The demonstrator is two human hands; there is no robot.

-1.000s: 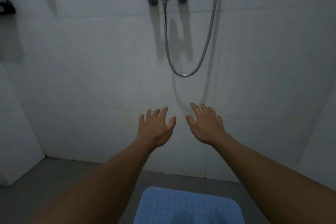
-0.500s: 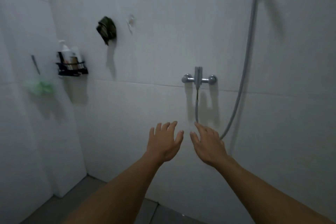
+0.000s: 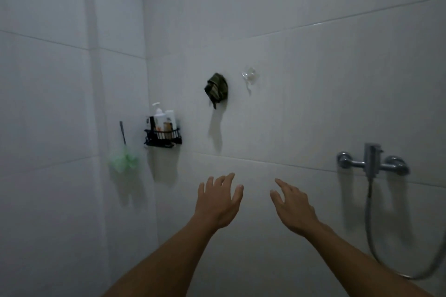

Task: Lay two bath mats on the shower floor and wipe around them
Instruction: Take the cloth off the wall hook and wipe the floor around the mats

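Cloth (image 3: 216, 89) hangs on wall | left hand (image 3: 218, 202), right hand (image 3: 293, 207) empty, spread

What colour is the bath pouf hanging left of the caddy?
Pale green bath pouf, seen in the head view.

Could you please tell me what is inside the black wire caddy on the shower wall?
The black wire caddy holds several bottles, one with a pump top; their lower parts sit behind its rim.

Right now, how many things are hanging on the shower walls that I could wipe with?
2. A dark green cloth hangs on the facing wall, above both empty hands. A pale green mesh sponge hangs on the left wall, beside the black caddy. Nothing else shows.
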